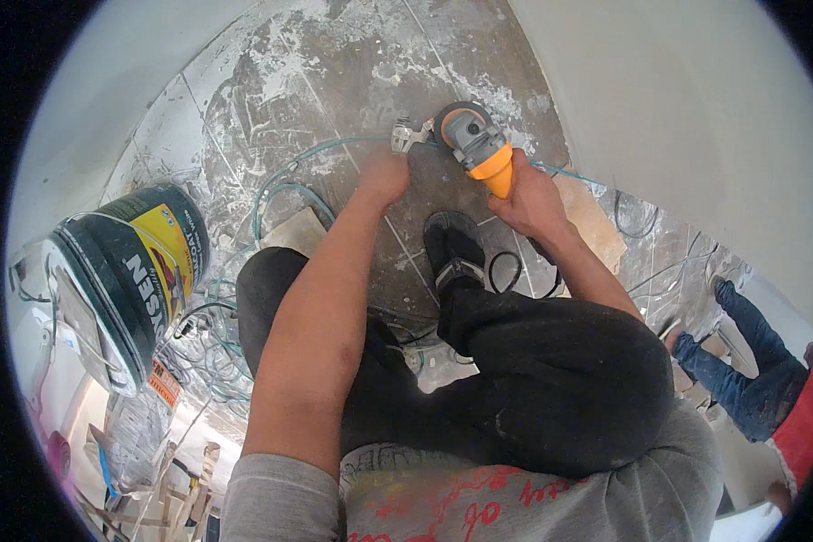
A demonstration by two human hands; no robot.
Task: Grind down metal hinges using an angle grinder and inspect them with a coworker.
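Item: angle grinder (483,155), yellow-orange and grey, dark disc toward the far side. Location: in front of me, above the floor (271,77), in my right hand (526,194), which is closed around the yellow-orange body.

Item: small whitish piece (408,135), kind not clear. Location: at the far end of my left hand (387,176), which is curled tight and appears to grip it; the fingers themselves are hidden from this angle. The grinder's disc is just beside the piece; whether they touch, I cannot tell.

Item: teal cord (260,200), looping over the floor on my left.

Item: beige tile (291,231), flat on the floor, beside my left forearm.

Item: second tile (596,221), tan, on the floor, partly behind my right forearm.

Item: black shoe (452,242), mine, planted between my forearms.

Item: dark green bucket (140,257), lidded, yellow label, wire handle; at my left.

Item: co-worker (757,366), blue jeans and red top, well apart, at my right.

Floor condition: grey-brown tiling, white smears.
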